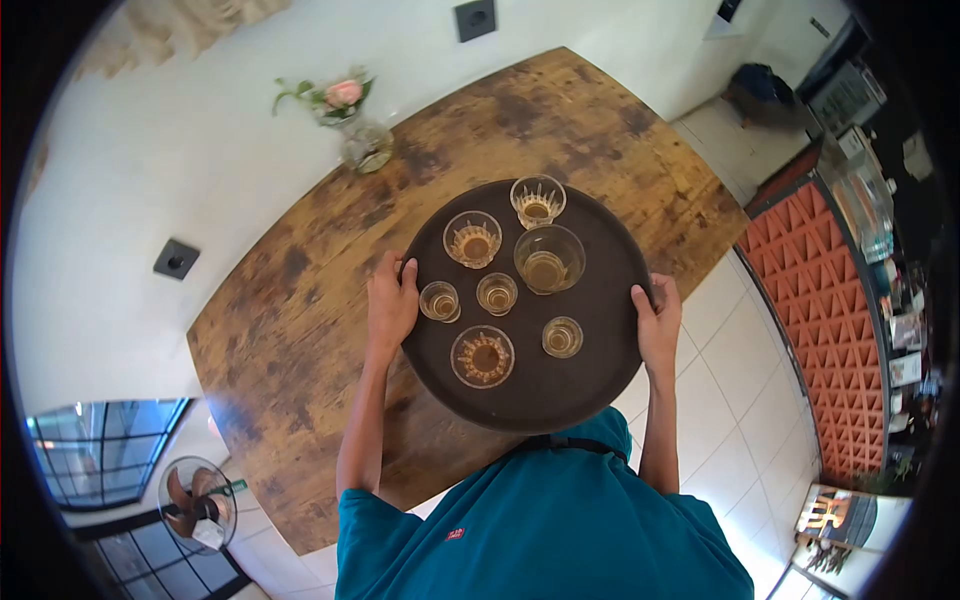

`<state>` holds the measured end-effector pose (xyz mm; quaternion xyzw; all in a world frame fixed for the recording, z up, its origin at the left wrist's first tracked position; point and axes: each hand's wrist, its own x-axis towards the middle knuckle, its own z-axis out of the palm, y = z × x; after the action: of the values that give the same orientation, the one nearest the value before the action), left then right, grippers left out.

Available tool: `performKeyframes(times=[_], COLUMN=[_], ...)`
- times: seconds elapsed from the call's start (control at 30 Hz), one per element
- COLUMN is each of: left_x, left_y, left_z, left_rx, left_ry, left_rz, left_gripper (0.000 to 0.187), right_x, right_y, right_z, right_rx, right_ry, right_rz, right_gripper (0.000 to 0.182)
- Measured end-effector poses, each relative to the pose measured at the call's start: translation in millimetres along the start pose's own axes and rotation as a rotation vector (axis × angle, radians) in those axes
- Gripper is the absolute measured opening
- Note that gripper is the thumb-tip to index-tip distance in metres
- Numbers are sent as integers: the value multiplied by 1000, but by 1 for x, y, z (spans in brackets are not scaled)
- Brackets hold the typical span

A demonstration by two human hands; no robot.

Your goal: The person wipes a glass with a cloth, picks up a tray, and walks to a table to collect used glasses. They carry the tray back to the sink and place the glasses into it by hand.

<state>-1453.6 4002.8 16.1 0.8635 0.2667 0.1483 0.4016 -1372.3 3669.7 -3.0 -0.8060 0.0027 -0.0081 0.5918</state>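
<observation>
A round dark tray (600, 390) is held level between my two hands, over the near part of a wooden table (300, 270). My left hand (391, 300) grips its left rim, thumb on top and fingers underneath. On the right rim my right hand (658, 322) holds on the same way. Several clear glasses stand on the tray: a large one (549, 260) near the top middle, a ribbed one (538, 203) at the far edge, a ribbed one (472, 241) at upper left, another (482, 357) at lower left, and small ones, one (562, 338) at lower right.
A glass vase (366, 145) with a pink flower stands at the table's far edge by the white wall. A fan (197, 500) is at lower left. Past the tiled floor (735, 370) on the right, a counter with a red patterned front (815, 320) carries many items.
</observation>
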Motion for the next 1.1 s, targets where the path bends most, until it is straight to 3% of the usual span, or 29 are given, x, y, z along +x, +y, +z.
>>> performKeyframes(times=[0.03, 0.07, 0.13, 0.2, 0.3, 0.43, 0.5, 0.6, 0.73, 0.8, 0.83, 0.9, 1.03, 1.1], left_x=[1, 2, 6, 11, 17, -1, -5, -15, -33, -43, -44, -39, -21, -10], left_y=[7, 14, 33, 56, 79, 165, 192, 220, 265, 293, 309, 326, 350, 370], left_z=[7, 15, 29, 46, 89, 140, 178, 265, 328, 354, 367, 386, 436, 456], left_rx=[0, -31, -61, -218, -310, -490, -598, -511, -673, -672, -686, -872, -981, -1200], left_ry=[-23, -17, -36, -240, -333, -510, -604, -625, -714, -574, -581, -750, -692, -735], left_rz=[15, 74, 155, 133, 158, 80, 99, 50, 51, -226, -220, -211, -277, -242], left_gripper=[25, 25, 26, 31, 36, 37, 34, 33, 32, 32, 32, 35, 40, 43], right_x=[1, -1, -4, -5, -6, -6, 0, 25, 52, 69, 85, 111, 180, 222], right_y=[1, -8, -20, -22, -15, 7, 20, 36, 61, 75, 77, 79, 100, 111], right_z=[-9, -23, -44, -70, -112, -174, -210, -289, -353, -383, -399, -416, -441, -453], right_rx=[197, 290, 347, 452, 495, 644, 629, 607, 496, 473, 455, 486, 605, 556], right_ry=[9, -13, 38, 54, 140, 250, 334, 428, 470, 473, 472, 453, 380, 355], right_rz=[-19, 95, 108, 132, 97, 159, 145, 135, 84, 100, 83, 64, 58, 69], right_gripper=[25, 31, 34, 47, 54, 57, 57, 58, 60, 61, 61, 60, 58, 57])
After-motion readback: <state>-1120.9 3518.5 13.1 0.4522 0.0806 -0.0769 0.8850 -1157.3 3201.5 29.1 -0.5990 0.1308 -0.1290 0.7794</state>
